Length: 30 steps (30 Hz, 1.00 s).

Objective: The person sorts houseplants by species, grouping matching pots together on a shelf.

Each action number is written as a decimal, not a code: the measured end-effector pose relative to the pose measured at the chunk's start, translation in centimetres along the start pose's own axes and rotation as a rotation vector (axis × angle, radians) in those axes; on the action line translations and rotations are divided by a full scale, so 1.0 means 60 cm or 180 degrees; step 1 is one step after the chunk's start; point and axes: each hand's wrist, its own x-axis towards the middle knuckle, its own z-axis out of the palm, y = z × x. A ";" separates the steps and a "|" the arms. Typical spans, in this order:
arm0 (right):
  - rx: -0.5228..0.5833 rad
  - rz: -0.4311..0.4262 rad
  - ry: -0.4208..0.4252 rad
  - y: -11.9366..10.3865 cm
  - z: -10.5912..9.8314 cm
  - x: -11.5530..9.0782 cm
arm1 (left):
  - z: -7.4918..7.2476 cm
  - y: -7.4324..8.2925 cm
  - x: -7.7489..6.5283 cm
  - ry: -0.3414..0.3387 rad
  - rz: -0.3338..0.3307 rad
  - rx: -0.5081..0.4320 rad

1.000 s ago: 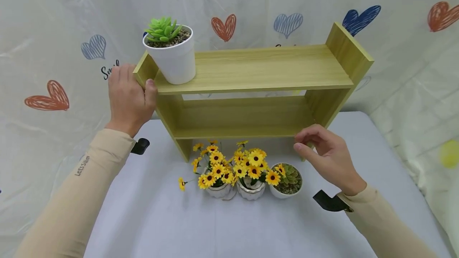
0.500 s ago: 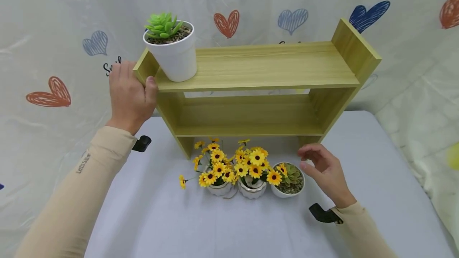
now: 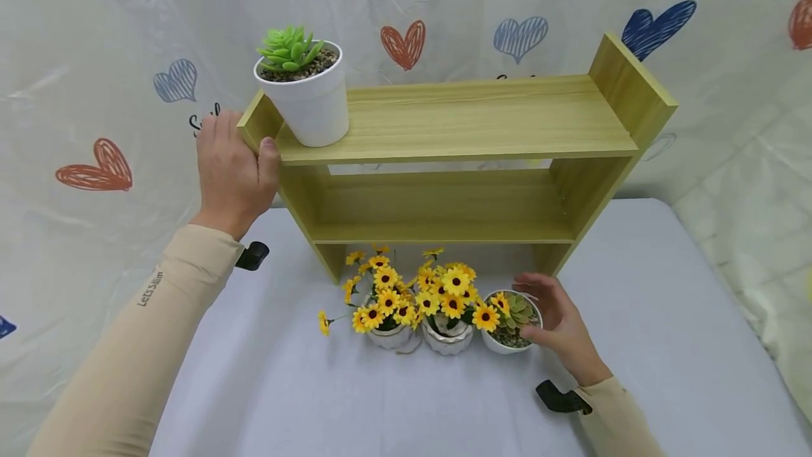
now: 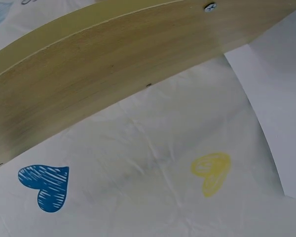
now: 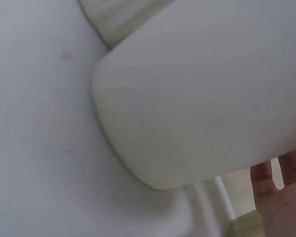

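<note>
My left hand grips the upper left side panel of a two-tier wooden shelf, thumb over its front edge. The left wrist view shows that side panel with a screw head. My right hand is spread around a small white potted succulent on the table, thumb at the front rim and fingers behind. In the right wrist view the white pot fills much of the frame, with fingers past its side. Another succulent in a white pot stands at the shelf's top left.
Two white pots of yellow artificial flowers stand left of the small succulent, before the shelf's foot; one bloom overlaps the succulent. A white cloth covers the table. A curtain with heart prints hangs behind.
My right hand has come down and left from the shelf's lower right to the small potted succulent. My left hand stays on the shelf side; the view has shifted slightly.
</note>
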 end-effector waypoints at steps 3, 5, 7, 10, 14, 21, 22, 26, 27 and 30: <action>-0.0144 0.0112 0.0049 0.013 0.001 -0.005 | 0.001 -0.003 -0.001 -0.0008 0.0020 -0.0010; -0.0271 0.0189 0.0074 0.020 0.001 -0.008 | 0.002 -0.004 -0.002 -0.0024 0.0047 -0.0006; -0.0316 0.0236 0.0059 0.027 0.000 -0.010 | 0.002 -0.005 -0.001 -0.0009 0.0059 -0.0022; -0.0322 0.0279 -0.0031 0.036 -0.003 -0.014 | 0.002 -0.004 -0.001 0.0034 0.0034 -0.0056; -0.0429 0.0429 -0.0149 0.041 -0.006 -0.019 | 0.000 0.000 0.001 0.0039 0.0007 -0.0082; -0.0402 0.0496 -0.0424 0.048 -0.005 -0.021 | -0.002 -0.002 0.003 -0.0056 0.0083 0.0016; -0.0427 0.0526 -0.0424 0.048 -0.004 -0.021 | -0.002 -0.002 0.003 -0.0054 0.0091 0.0027; -0.0563 0.0701 -0.0302 0.049 0.000 -0.020 | -0.002 -0.004 0.004 -0.0073 0.0127 0.0078; -0.0589 0.0727 -0.0277 0.049 0.001 -0.019 | -0.002 -0.005 0.004 -0.0080 0.0124 0.0081; -0.0663 0.0770 -0.0236 0.048 0.004 -0.018 | -0.003 -0.006 0.003 -0.0119 0.0075 0.0076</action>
